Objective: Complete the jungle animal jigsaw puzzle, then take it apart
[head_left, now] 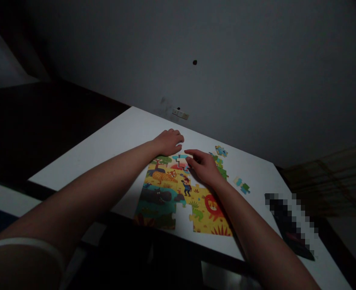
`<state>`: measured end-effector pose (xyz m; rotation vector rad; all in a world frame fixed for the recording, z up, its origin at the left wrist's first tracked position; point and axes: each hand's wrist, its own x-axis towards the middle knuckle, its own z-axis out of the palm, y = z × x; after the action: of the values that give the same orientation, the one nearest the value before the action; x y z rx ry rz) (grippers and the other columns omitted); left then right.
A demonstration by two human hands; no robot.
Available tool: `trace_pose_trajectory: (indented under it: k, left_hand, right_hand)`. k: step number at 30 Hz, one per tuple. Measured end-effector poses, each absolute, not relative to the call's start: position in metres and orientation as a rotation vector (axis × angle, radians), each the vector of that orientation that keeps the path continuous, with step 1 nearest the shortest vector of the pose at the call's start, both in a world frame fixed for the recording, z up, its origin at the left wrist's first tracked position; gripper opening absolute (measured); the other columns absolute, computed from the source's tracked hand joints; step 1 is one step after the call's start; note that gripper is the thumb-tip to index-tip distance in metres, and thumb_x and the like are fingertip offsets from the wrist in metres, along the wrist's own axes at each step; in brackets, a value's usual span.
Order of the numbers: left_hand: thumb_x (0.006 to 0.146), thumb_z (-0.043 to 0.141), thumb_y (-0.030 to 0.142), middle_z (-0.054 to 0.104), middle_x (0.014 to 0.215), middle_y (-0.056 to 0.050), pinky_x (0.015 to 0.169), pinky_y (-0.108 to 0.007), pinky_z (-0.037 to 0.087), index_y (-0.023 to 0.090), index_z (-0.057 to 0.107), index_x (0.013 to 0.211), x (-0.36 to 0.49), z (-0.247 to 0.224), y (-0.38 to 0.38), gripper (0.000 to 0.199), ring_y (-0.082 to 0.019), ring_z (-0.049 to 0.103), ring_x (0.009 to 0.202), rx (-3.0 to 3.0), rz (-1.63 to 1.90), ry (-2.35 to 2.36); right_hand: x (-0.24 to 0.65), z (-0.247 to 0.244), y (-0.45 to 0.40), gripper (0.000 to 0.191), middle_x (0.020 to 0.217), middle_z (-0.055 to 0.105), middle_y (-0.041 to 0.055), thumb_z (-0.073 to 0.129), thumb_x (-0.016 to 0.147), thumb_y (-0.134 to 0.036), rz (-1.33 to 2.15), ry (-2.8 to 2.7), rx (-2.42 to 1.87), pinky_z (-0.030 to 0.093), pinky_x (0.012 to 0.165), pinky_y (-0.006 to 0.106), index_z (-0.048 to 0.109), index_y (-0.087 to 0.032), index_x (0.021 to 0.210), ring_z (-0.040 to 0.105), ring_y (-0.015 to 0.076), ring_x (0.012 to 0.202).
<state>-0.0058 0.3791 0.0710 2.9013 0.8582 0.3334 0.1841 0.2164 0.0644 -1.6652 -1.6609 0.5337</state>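
A partly joined jigsaw puzzle (162, 185) with jungle animals lies on the white table, with a gap at its front edge and another under my right hand. Near its upper left corner rests my left hand (169, 141), palm down, fingers loosely bent and thumb apart, holding nothing visible. My right hand (204, 164) hovers over the puzzle's upper part, index finger and thumb apart. Close to those fingertips a puzzle piece (182, 162) sits slightly out of line, dark gaps along its edges. Whether the fingertips touch it, I cannot tell. The right hand's other fingers are partly hidden.
Loose puzzle pieces (221, 151) lie beyond my right hand, and others (242, 185) to its right. Green pieces (221, 166) show beside the hand. A dark, partly pixelated object (289, 227) lies at the table's right. Behind the table (111, 141) stands a wall with a socket (180, 114).
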Motion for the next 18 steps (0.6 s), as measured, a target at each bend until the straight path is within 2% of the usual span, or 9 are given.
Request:
trace_pose_trajectory:
  k: [3, 7, 12, 18]
  left_hand:
    - [0.111, 0.057, 0.038, 0.077, 0.157, -0.018, 0.121, -0.055, 0.055, 0.022, 0.081, 0.15, -0.0056, 0.0714, 0.3782, 0.048, -0.04, 0.069, 0.143, 2.897, 0.336, 0.87]
    - [0.11, 0.058, 0.037, 0.076, 0.158, -0.018, 0.121, -0.055, 0.055, 0.022, 0.08, 0.149, -0.0049, 0.0724, 0.3774, 0.047, -0.04, 0.068, 0.144, 2.887, 0.329, 0.874]
    - [0.11, 0.057, 0.038, 0.076, 0.157, -0.018, 0.121, -0.056, 0.054, 0.021, 0.081, 0.148, -0.0043, 0.0738, 0.3775, 0.047, -0.041, 0.068, 0.143, 2.881, 0.337, 0.871]
    - [0.111, 0.057, 0.037, 0.076, 0.158, -0.019, 0.122, -0.055, 0.053, 0.019, 0.08, 0.15, -0.0045, 0.0731, 0.3797, 0.049, -0.041, 0.066, 0.144, 2.895, 0.309, 0.861]
  right_hand:
    - [0.1846, 0.0637, 0.2151, 0.047, 0.082, 0.079, 0.0027, 0.071, 0.104, -0.049, 0.484, -1.742, -1.704, 0.053, 0.074, 0.039, 0.091, -0.025, 0.138, 0.067, 0.0245, 0.073]
    - [0.1851, 0.0649, 0.2146, 0.044, 0.104, 0.087, 0.0096, 0.068, 0.107, -0.043, 0.371, -1.841, -1.738, 0.059, 0.088, 0.044, 0.09, -0.025, 0.14, 0.074, 0.0285, 0.089]
    - [0.1843, 0.0676, 0.2128, 0.04, 0.103, 0.084, 0.0118, 0.066, 0.113, -0.041, 0.194, -2.018, -1.719, 0.056, 0.098, 0.048, 0.091, -0.025, 0.141, 0.071, 0.0329, 0.1]
    - [0.1859, 0.0686, 0.212, 0.043, 0.111, 0.08, 0.0157, 0.061, 0.12, -0.041, 0.079, -2.154, -1.771, 0.052, 0.102, 0.05, 0.088, -0.026, 0.15, 0.068, 0.0365, 0.109]
